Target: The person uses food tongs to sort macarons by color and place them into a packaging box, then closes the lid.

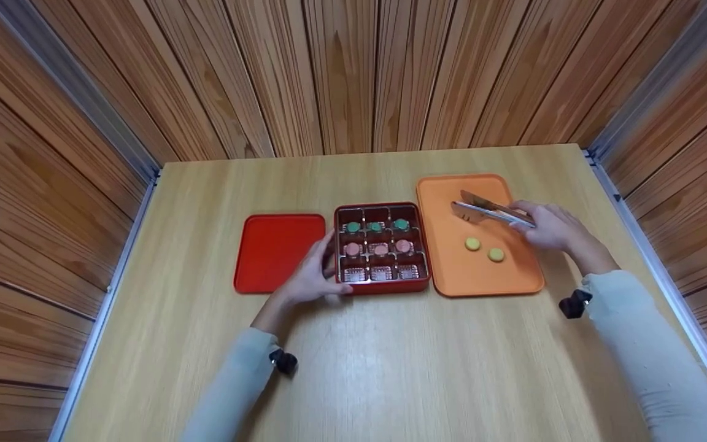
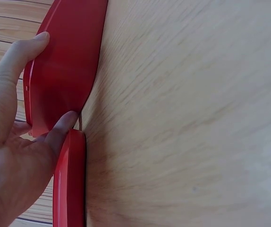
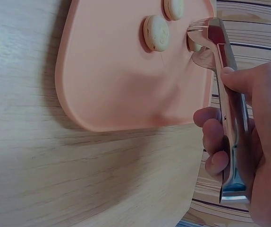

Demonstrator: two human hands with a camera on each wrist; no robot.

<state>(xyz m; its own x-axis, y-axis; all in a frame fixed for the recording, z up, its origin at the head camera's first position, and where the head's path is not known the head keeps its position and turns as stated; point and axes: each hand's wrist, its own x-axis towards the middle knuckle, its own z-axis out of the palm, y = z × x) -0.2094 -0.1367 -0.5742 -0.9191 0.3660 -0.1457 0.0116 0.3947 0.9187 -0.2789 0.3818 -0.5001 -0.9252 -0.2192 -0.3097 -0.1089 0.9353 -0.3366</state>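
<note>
The right hand (image 1: 550, 227) curls its fingers (image 3: 211, 130) around metal tongs (image 1: 488, 210) held over the orange tray (image 1: 452, 276), their tips just beyond two yellow macarons (image 1: 484, 248), while the left hand (image 1: 310, 276), fingers relaxed, touches the red box (image 1: 424, 279) left of that tray on the tabletop (image 1: 390, 368).

It was a light wooden table (image 1: 390, 368) with a visible grain, boxed in by wood-panel walls. Three things sat right on it in a row: a flat red lid (image 1: 277, 248) on the left, a red box (image 1: 382, 285) with a grid of compartments just beside it in the middle, and an orange tray (image 1: 452, 270) right next to the box on the right side.
</note>
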